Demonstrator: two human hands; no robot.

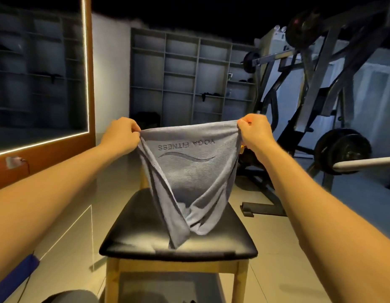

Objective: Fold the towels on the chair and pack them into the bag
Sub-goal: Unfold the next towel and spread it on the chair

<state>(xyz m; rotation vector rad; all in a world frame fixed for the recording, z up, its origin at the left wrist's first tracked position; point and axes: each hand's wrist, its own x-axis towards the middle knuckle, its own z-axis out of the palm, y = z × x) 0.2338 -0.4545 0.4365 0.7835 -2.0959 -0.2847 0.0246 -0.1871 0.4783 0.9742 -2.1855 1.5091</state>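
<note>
- I am pinching the towel [189, 176] at its two top corners, left hand [122, 134] on one and right hand [255, 132] on the other, fingers [135, 127] curled tight on the cloth.
- Its top edge is running level, straight across between my hands.
- The rest is hanging down from my fingers, narrowing and twisting, with its lower end touching the chair [146, 237].
- Both hands are gripping alike, neither nearer, so I am judging the fold to be calling for one corner carried over to the other, or the cloth laid flat on the seat first.
- The seat is looking dark, padded and smooth, on wooden legs, standing on a pale tiled floor [288, 248].
- Shelves [181, 79] and a weight machine [320, 84] are standing behind.
</note>
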